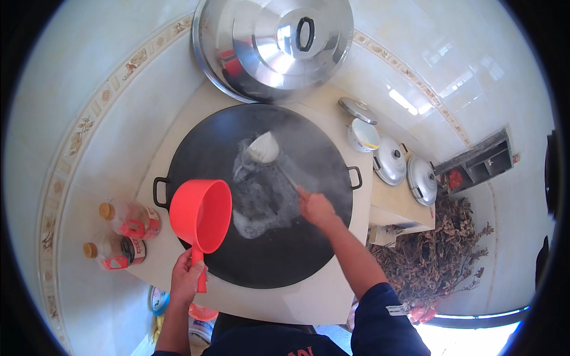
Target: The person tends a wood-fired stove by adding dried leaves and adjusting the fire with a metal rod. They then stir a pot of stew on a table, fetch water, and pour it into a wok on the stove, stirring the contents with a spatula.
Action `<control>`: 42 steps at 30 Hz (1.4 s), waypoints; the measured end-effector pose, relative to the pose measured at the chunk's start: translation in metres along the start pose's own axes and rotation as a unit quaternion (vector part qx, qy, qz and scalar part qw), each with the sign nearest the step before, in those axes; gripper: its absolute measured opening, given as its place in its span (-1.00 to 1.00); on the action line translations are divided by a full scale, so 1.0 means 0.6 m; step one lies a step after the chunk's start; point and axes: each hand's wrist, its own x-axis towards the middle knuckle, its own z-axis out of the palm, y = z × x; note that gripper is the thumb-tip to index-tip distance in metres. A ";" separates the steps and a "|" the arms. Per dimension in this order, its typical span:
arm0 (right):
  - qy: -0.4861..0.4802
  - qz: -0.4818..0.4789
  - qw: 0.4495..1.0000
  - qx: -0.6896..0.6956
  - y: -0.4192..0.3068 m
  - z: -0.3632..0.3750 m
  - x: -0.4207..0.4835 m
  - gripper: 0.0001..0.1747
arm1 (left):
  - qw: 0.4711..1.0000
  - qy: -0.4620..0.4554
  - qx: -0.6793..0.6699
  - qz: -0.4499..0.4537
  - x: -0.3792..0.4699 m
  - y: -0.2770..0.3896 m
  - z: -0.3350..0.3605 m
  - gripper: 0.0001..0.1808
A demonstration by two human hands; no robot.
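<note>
In my left hand (186, 272) is the handle of a red plastic water dipper (189, 213), tipped on its side over the left edge of a big black wok (267, 267). My right hand (317, 208) grips the handle of a long-handled ladle (263, 148), whose pale bowl rests within the wok. Around and below that bowl, a shallow pool of foamy liquid (262, 218) covers the wok's middle. Steam drifts over the right side. Whether the dipper holds anything is hard to tell.
A large domed metal lid (271, 53) leans on the tiled wall behind the wok. Two jugs (133, 218) stand left. Along the right are a bowl (363, 133), two lidded pots (390, 160), dry brush (427, 253) and a wall niche (481, 162).
</note>
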 end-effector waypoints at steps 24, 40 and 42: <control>-0.258 -0.141 0.891 -0.347 -0.131 -0.278 0.163 -0.53 | 0.999 -0.025 -0.012 0.023 -0.078 -0.033 -0.012 -0.43; -0.138 -0.127 0.928 -0.322 -0.098 -0.237 0.252 -0.60 | 0.998 -0.015 -0.046 0.035 -0.115 -0.043 -0.030 -0.44; -0.181 -0.167 0.911 -0.332 -0.106 -0.227 0.250 -0.59 | 0.998 -0.017 -0.051 0.039 -0.116 -0.044 -0.023 -0.43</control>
